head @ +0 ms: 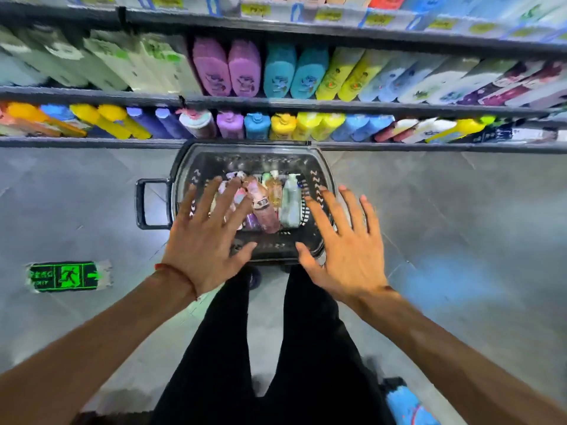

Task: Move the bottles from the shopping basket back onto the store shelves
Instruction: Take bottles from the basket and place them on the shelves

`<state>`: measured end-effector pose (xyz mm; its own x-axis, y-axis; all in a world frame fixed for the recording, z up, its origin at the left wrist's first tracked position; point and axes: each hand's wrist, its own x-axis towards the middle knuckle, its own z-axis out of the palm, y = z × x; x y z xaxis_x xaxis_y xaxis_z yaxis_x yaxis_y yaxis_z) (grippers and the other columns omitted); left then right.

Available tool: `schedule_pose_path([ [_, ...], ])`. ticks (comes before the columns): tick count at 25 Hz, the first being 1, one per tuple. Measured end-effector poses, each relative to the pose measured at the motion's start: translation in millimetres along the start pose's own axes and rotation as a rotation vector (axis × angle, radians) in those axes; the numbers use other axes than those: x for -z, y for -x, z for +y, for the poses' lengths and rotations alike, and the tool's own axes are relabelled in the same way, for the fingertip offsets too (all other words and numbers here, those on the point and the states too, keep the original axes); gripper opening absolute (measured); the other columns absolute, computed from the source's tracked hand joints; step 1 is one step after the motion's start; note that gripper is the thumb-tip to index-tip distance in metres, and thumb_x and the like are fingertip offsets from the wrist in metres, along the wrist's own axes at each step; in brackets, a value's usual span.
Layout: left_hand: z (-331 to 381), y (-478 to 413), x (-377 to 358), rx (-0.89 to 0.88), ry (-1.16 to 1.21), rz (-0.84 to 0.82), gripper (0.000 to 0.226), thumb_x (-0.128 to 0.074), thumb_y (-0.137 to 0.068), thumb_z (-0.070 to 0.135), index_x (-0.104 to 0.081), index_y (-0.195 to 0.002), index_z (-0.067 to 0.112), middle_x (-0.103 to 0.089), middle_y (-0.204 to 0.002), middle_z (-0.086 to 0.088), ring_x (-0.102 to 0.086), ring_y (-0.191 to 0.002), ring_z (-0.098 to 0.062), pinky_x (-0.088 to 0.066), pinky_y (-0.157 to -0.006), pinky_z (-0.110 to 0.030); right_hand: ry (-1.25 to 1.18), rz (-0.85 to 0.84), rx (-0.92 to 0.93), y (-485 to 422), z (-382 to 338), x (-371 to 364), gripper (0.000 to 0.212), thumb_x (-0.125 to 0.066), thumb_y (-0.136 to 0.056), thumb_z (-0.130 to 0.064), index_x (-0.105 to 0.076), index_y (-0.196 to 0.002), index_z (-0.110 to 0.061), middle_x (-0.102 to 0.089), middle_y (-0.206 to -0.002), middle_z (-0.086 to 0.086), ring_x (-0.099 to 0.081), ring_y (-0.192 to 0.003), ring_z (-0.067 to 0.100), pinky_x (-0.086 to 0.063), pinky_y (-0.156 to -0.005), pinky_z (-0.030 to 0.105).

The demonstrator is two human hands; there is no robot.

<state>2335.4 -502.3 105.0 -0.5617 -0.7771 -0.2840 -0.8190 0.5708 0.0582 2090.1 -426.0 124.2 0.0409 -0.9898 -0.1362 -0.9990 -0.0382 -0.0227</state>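
A black shopping basket stands on the grey floor in front of the store shelves. Several bottles lie inside it, among them a pink-purple bottle, an amber bottle and a pale green bottle. My left hand hovers over the basket's left half with fingers spread and straight, holding nothing. Over the basket's right rim floats my right hand, likewise flat with fingers spread and empty. The left hand hides part of the bottles beneath it.
The shelves carry rows of coloured bottles: purple, teal, yellow, blue. The basket's handle sticks out to the left. A green exit sign sticker lies on the floor at left. My black-trousered legs stand just behind the basket. A blue object sits at lower right.
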Motion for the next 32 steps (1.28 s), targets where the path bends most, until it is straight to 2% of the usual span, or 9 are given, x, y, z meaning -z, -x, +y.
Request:
schedule_pose_path([
  [5,-6.2,-22.3,-56.1,-0.091,0.031,-0.051,0.079,-0.049,-0.089,0.063,-0.044,-0.153,0.018,-0.030,-0.165,-0.011,-0.025,-0.152,-0.037,-0.025,-0.120,-0.061,-0.008,-0.028,-0.075,4.2,-6.6,-58.8,0.072,-0.054,-0.094,-0.058,-0.050,-0.153,-0.017,-0.046,-0.160,0.010,-0.032,-0.154,0.036,-0.025,-0.124,0.058],
  [11,-10.2,-66.8,-149.0,-0.134,-0.018,-0.120,0.082,-0.042,-0.090,0.068,-0.035,-0.158,0.021,-0.024,-0.168,-0.009,-0.020,-0.154,-0.036,-0.024,-0.121,-0.061,-0.040,-0.028,-0.124,-11.1,-5.3,-153.6,0.069,-0.053,-0.094,-0.057,-0.052,-0.151,-0.017,-0.050,-0.158,0.010,-0.038,-0.151,0.036,-0.027,-0.124,0.056],
  [14,-11.4,-88.0,-201.4,-0.110,-0.014,-0.151,0.085,-0.037,-0.090,0.069,-0.025,-0.161,0.025,-0.017,-0.170,-0.007,-0.015,-0.156,-0.035,-0.022,-0.123,-0.059,-0.059,-0.112,-0.143,-24.7,2.4,-210.6,0.072,-0.046,-0.094,-0.061,-0.050,-0.152,-0.018,-0.049,-0.158,0.010,-0.037,-0.151,0.036,-0.028,-0.124,0.056],
  [16,-10.9,-98.8,-234.5,-0.089,-0.005,-0.161,0.084,-0.031,-0.089,0.070,-0.026,-0.161,0.026,-0.020,-0.170,-0.007,-0.016,-0.157,-0.034,-0.022,-0.123,-0.059,-0.065,-0.179,-0.160,-35.6,9.3,-249.3,0.074,-0.041,-0.094,-0.064,-0.046,-0.154,-0.020,-0.046,-0.159,0.008,-0.035,-0.152,0.034,-0.032,-0.122,0.056],
  [19,-10.4,-112.8,-281.5,-0.076,0.013,-0.219,0.086,-0.026,-0.089,0.074,-0.017,-0.162,0.029,-0.014,-0.171,-0.005,-0.009,-0.158,-0.031,-0.017,-0.125,-0.058,-0.106,-0.288,-0.213,-56.9,22.3,-304.4,0.073,-0.041,-0.095,-0.063,-0.038,-0.156,-0.024,-0.042,-0.160,0.004,-0.033,-0.152,0.029,-0.038,-0.117,0.053],
  [22,-10.2,-123.4,-324.2,-0.005,0.027,-0.247,0.086,-0.027,-0.089,0.075,-0.015,-0.162,0.031,-0.010,-0.171,-0.002,-0.005,-0.158,-0.029,-0.016,-0.125,-0.057,-0.241,-0.477,-0.331,-88.4,34.2,-371.7,0.076,-0.048,-0.098,-0.059,-0.024,-0.161,-0.022,-0.039,-0.156,0.005,-0.038,-0.144,0.028,-0.042,-0.114,0.051],
  [24,-10.2,-127.2,-341.6,0.045,0.054,-0.256,0.085,-0.029,-0.089,0.074,-0.017,-0.161,0.030,-0.011,-0.171,-0.004,-0.008,-0.158,-0.030,-0.016,-0.126,-0.057,-0.366,-0.552,-0.464,-108.8,37.9,-417.2,0.082,-0.055,-0.097,-0.058,-0.022,-0.161,-0.017,-0.041,-0.154,0.009,-0.041,-0.141,0.032,-0.043,-0.113,0.052],
  [29,-17.5,-137.1,-357.5,0.123,0.133,-0.256,0.083,-0.041,-0.090,0.070,-0.022,-0.160,0.030,-0.014,-0.170,-0.004,-0.010,-0.158,-0.030,-0.017,-0.126,-0.055,-0.720,-0.573,-0.881,-136.0,33.6,-491.1,0.083,-0.077,-0.090,-0.044,-0.030,-0.150,-0.010,-0.049,-0.143,0.015,-0.050,-0.134,0.034,-0.047,-0.109,0.049],
  [32,-24.8,-141.9,-360.3,0.154,0.147,-0.241,0.083,-0.045,-0.091,0.069,-0.023,-0.159,0.029,-0.014,-0.170,-0.004,-0.008,-0.157,-0.029,-0.015,-0.126,-0.053,-0.715,-0.562,-0.932,-133.8,35.9,-514.1,0.081,-0.081,-0.088,-0.041,-0.033,-0.146,-0.010,-0.049,-0.138,0.013,-0.052,-0.129,0.030,-0.049,-0.103,0.041],
])
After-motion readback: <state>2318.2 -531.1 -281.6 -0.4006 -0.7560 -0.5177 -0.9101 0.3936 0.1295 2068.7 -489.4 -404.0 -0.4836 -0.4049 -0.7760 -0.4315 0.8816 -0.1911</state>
